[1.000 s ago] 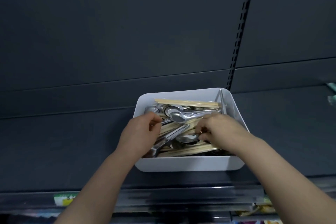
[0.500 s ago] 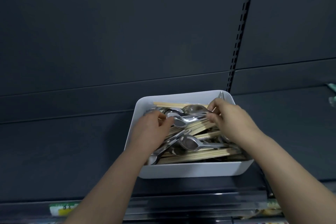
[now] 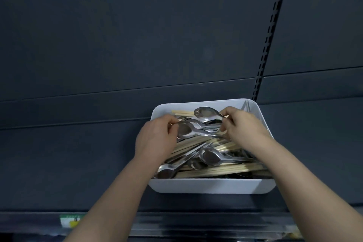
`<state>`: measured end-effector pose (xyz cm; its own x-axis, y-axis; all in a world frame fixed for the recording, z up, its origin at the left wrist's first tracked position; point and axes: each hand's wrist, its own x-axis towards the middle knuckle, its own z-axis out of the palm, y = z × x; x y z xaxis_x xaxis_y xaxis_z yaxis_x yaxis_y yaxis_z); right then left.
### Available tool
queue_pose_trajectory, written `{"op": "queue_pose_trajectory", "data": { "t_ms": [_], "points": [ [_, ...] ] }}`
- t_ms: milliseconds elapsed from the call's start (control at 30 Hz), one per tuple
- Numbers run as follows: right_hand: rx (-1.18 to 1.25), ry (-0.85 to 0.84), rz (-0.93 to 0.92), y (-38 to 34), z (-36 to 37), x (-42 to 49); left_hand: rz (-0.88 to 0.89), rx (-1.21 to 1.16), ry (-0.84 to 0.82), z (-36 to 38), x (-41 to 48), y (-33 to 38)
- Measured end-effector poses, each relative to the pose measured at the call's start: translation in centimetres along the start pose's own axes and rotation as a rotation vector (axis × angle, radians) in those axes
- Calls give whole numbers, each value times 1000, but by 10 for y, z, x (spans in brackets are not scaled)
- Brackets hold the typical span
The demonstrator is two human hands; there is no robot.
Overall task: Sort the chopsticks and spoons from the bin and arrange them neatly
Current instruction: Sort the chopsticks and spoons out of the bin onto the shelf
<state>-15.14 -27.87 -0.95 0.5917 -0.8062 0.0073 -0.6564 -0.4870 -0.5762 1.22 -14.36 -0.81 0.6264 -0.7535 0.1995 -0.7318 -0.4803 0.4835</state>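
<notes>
right grip, pinching one spoon, has risen; left grip pinches second spoon.

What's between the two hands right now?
Head view: two spoons, the upper spoon pinched by the right hand, the lower spoon held by the left hand, above chopsticks.

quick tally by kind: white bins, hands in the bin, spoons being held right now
white bin: 1
hands: 2, left hand and right hand
spoons held: 2, upper spoon in the right hand, lower spoon in the left hand
total: 5
</notes>
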Motion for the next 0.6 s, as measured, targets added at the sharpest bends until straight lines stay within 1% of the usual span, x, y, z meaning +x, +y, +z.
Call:
{"op": "queue_pose_trajectory", "data": {
  "t_ms": [100,167,267,367,500,533,600],
  "points": [
    [13,24,-22,-2,7,-3,-50,-56,105,-9,-1,-6],
    [35,20,-59,-7,12,-4,-85,-124,132,-15,1,-9],
    [-2,77,-131,-17,18,-5,-66,-109,109,-18,4,-7],
    [-39,109,-117,-22,18,-10,-18,-68,70,-16,4,0],
    [38,-17,-34,-11,14,-18,-6,-121,25,-5,3,10],
    [73,-54,-16,-7,11,-20,-6,-153,18,-1,3,13],
    [185,-108,20,0,7,-25,-22,-291,-3,5,3,18]
  ]
}}
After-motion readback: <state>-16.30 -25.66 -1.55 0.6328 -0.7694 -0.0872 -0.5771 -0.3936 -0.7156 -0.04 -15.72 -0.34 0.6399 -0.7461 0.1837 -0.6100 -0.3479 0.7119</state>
